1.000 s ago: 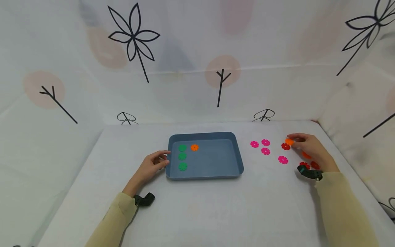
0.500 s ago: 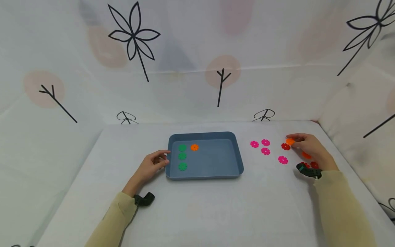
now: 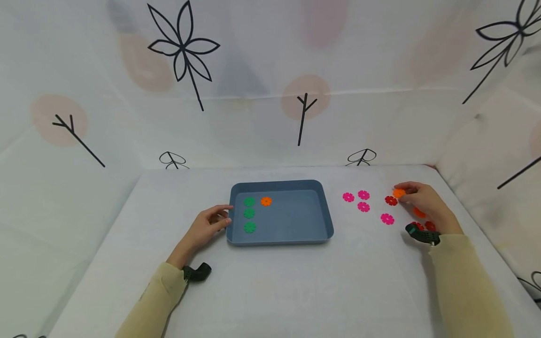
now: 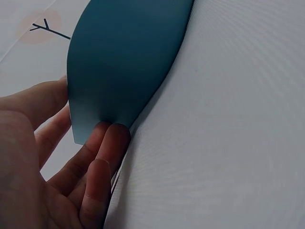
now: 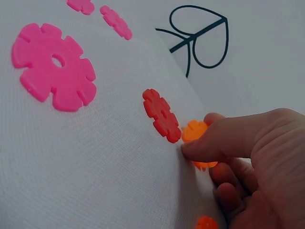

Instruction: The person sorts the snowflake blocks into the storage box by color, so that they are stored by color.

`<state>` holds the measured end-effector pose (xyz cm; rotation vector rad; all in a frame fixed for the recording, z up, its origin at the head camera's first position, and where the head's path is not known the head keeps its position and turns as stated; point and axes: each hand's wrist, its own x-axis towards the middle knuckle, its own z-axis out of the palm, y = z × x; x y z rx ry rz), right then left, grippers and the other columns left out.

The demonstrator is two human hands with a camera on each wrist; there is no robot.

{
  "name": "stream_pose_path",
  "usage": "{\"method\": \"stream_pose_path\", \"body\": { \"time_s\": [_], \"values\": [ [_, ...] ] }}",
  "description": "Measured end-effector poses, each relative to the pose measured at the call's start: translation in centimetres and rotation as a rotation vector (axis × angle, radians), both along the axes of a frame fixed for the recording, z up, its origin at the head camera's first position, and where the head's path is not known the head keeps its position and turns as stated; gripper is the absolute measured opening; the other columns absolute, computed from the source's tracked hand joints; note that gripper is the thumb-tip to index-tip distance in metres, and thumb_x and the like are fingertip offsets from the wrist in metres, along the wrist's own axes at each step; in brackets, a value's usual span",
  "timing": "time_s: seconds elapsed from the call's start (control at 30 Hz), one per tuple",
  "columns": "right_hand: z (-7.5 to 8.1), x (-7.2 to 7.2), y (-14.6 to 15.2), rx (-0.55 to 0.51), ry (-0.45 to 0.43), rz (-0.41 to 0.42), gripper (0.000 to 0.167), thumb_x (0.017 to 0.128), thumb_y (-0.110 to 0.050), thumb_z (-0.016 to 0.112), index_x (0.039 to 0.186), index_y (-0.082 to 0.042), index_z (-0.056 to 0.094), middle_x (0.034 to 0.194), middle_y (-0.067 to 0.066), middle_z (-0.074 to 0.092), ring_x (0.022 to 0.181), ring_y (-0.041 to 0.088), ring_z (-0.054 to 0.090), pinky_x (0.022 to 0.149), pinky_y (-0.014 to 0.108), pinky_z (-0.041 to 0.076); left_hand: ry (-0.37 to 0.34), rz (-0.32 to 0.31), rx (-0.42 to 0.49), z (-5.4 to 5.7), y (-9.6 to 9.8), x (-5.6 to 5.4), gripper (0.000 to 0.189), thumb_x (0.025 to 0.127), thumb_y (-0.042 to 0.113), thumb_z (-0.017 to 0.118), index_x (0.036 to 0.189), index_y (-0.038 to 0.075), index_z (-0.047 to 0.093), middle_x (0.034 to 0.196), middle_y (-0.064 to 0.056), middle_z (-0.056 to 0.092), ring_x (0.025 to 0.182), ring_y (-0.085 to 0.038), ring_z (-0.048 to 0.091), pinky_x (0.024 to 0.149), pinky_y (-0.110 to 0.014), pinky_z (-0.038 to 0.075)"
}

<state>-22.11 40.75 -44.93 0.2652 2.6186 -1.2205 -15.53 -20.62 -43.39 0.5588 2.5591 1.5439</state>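
Note:
My left hand [image 3: 208, 226] holds the left edge of a blue-grey tray [image 3: 291, 243]. In the left wrist view its fingers [image 4: 114, 143] lie against the outer wall of the tray [image 4: 124, 62]. Inside the tray are a column of 3 green flower-shaped discs [image 3: 249, 213] and one orange flower-shaped disc [image 3: 266, 201]. On the right, my right hand [image 3: 427, 202] pinches another orange flower-shaped disc [image 3: 399, 193] between thumb and fingers, partly hidden by the thumb in the right wrist view. A red flower-shaped disc [image 5: 162, 116] lies right beside it on the cloth.
Several pink flower-shaped discs [image 3: 363, 207] lie between the tray and my right hand. More red discs [image 3: 430, 226] and an orange disc [image 3: 419, 212] lie under my right wrist, partly covered. A patterned cloth wall [image 3: 253, 131] stands behind the white table [image 3: 270, 291].
The right hand has shifted very slightly to the right with the orange disc between its fingers. The left hand and the tray have kept their places.

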Motion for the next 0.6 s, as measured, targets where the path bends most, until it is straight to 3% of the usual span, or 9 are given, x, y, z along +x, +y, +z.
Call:
{"method": "stream_pose_path", "body": {
  "time_s": [0.2, 0.4, 0.5, 0.6],
  "values": [
    [-0.1, 0.2, 0.3, -0.005, 0.025, -0.020, 0.057, 0.099, -0.024, 0.060, 0.147, 0.000, 0.040, 0.146, 0.031, 0.032, 0.130, 0.052, 0.028, 0.096, 0.053, 0.045, 0.002, 0.006, -0.005, 0.0, 0.0, 0.0, 0.040, 0.097, 0.008, 0.065, 0.134, -0.005, 0.057, 0.106, -0.019, 0.063, 0.084, -0.027, 0.063, 0.070, -0.030, 0.050],
    [-0.4, 0.6, 0.6, -0.032, 0.050, -0.075, 0.066, 0.099, -0.046, 0.056, 0.148, -0.003, 0.042, 0.147, 0.029, 0.035, 0.131, 0.049, 0.030, 0.082, 0.031, 0.048, 0.012, 0.016, 0.008, -1.1, -0.2, -0.5, 0.039, 0.097, 0.009, 0.066, 0.134, -0.003, 0.059, 0.106, -0.015, 0.063, 0.084, -0.021, 0.063, 0.070, -0.030, 0.050],
    [-0.6, 0.8, 0.6, -0.048, 0.067, -0.112, 0.068, 0.099, -0.051, 0.055, 0.147, -0.003, 0.043, 0.147, 0.027, 0.036, 0.130, 0.046, 0.033, 0.077, 0.025, 0.046, 0.023, 0.009, 0.008, -1.0, -0.2, -0.4, 0.039, 0.098, 0.010, 0.065, 0.134, -0.003, 0.058, 0.105, -0.015, 0.063, 0.083, -0.020, 0.062, 0.070, -0.027, 0.049],
    [-0.6, 0.9, 0.5, -0.056, 0.077, -0.146, 0.066, 0.100, -0.050, 0.053, 0.146, -0.004, 0.045, 0.146, 0.025, 0.039, 0.126, 0.041, 0.038, 0.074, 0.021, 0.044, 0.004, 0.011, -0.007, 0.0, 0.0, 0.0, 0.040, 0.097, 0.008, 0.065, 0.134, -0.005, 0.058, 0.106, -0.018, 0.063, 0.084, -0.024, 0.062, 0.071, -0.028, 0.050]
  ]
}}
